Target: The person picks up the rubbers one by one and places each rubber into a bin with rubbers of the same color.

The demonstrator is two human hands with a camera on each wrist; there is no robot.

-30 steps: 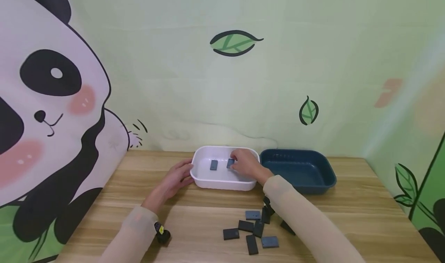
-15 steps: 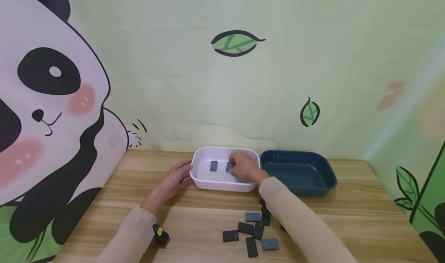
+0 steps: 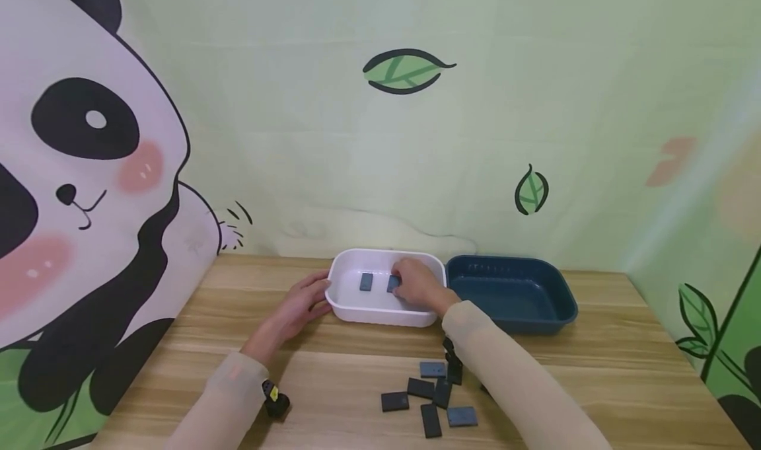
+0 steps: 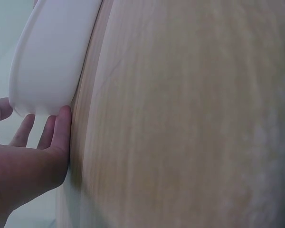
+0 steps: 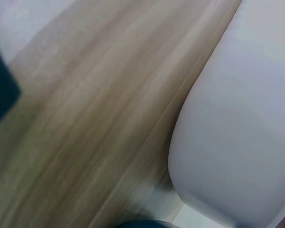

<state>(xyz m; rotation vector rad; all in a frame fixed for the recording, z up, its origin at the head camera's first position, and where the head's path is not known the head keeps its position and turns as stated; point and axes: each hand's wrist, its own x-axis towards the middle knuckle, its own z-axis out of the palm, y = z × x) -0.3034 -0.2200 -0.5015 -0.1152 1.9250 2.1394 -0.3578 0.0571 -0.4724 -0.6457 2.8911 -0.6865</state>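
My left hand [image 3: 302,306] is at the left end of a white plastic basin [image 3: 380,316]. In the left wrist view its fairly straight fingers [image 4: 61,128] touch the outer wall, the thumb up by the rim. My right hand [image 3: 419,283] reaches inside the basin near its right end and pinches a small blue-grey rectangular tile [image 3: 392,283], low over the bottom. A second blue-grey tile [image 3: 366,282] lies to its left. The right wrist view shows the basin's outer wall [image 5: 237,123], but the fingers are out of sight there.
A dark blue basin [image 3: 511,298] stands right beside the white one. In front, on the wooden table [image 3: 333,377], lie several black tiles [image 3: 395,402] and blue-grey tiles [image 3: 462,416], partly beneath the right forearm. A printed panda backdrop [image 3: 285,106] rises behind the table.
My right hand has shifted slightly toward me and left inside the white basin, with the tile at its fingertips. The left hand stays at the basin's end.
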